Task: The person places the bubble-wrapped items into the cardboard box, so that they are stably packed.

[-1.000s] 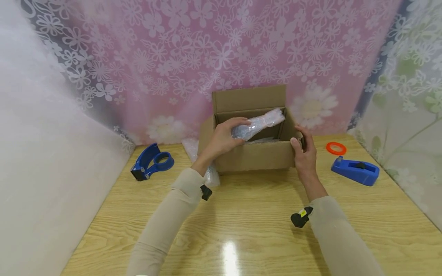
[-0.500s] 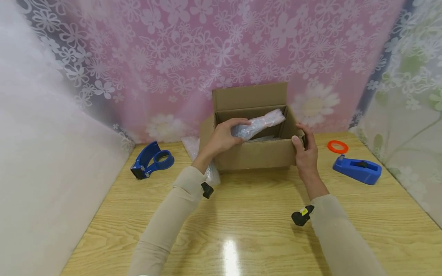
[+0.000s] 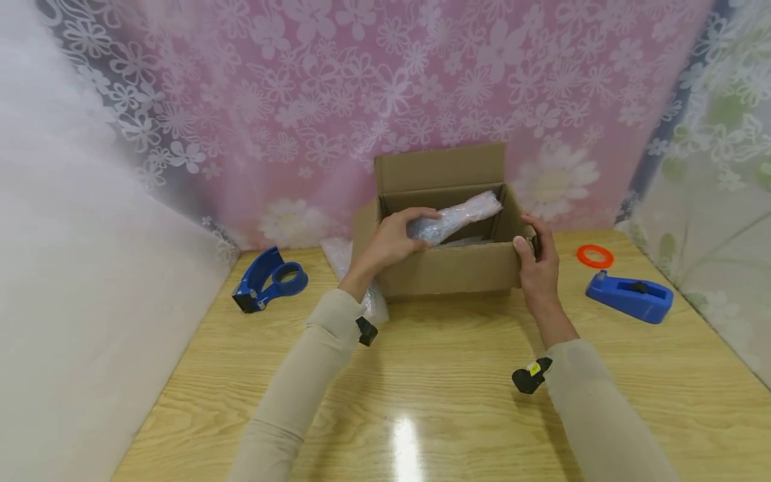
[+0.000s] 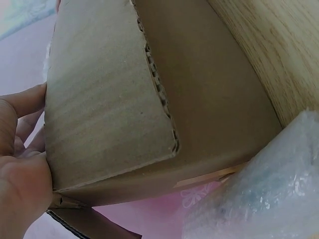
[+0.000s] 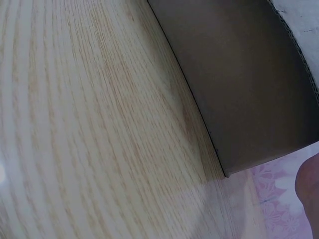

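Observation:
An open cardboard box (image 3: 452, 273) stands on the table near the back, its rear flap raised. Over its opening, my left hand (image 3: 394, 241) grips the left end of a bubble-wrapped bundle (image 3: 466, 213), which slants up to the right. What the wrap encloses cannot be made out. My right hand (image 3: 539, 264) holds the box's right edge, thumb on the near side. In the left wrist view, the front flap (image 4: 109, 99) hides the bundle and part of the left hand (image 4: 22, 169). Only a sliver of the right hand (image 5: 309, 189) shows in the right wrist view.
Bubble wrap (image 3: 375, 304) lies beside the box's left side. At the left is a blue tape dispenser (image 3: 271, 281). To the right, an orange tape roll (image 3: 595, 256) lies behind a blue desktop tape dispenser (image 3: 629, 296). A floral curtain (image 3: 301, 100) hangs behind the wooden table (image 3: 452, 415).
The head view has shifted slightly. Both hands, the box and the wrapped bundle keep nearly the same positions relative to each other.

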`<state>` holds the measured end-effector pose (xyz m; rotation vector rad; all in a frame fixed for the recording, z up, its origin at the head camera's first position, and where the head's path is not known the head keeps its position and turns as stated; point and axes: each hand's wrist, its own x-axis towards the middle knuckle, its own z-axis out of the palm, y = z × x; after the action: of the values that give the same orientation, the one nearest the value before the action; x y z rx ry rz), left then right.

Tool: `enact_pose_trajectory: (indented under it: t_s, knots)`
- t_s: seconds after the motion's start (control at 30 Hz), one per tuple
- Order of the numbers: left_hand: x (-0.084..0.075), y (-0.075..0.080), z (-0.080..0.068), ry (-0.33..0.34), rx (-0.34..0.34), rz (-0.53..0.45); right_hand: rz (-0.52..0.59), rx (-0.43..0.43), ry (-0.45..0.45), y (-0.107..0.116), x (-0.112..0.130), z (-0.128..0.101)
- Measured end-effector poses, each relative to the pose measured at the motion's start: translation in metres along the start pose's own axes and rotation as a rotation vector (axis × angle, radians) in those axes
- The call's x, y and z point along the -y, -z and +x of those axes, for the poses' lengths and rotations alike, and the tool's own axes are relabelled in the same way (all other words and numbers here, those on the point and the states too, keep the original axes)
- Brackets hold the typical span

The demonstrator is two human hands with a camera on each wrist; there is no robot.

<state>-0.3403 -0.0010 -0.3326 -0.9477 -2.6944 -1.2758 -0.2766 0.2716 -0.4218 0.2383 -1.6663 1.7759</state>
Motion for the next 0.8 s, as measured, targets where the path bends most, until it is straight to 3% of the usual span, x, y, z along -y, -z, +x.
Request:
enact_pose_trajectory:
  t_s: [0.33, 0.63, 0.8]
  knots:
    - [0.0021, -0.0001, -0.0013, 0.034, 0.048, -0.12, 0.01, 0.009, -0.01, 0.0003, 0.0019, -0.0014]
    - [0.006, 0.0021, 0.0002, -0.036, 0.069, -0.176, 0.009, 0.015, -0.009, 0.0007, 0.0016, -0.0005]
    - [0.0073, 0.0011, -0.0018, -0.009, 0.045, -0.197, 0.021, 0.009, 0.001, -0.0015, 0.0019, -0.0023]
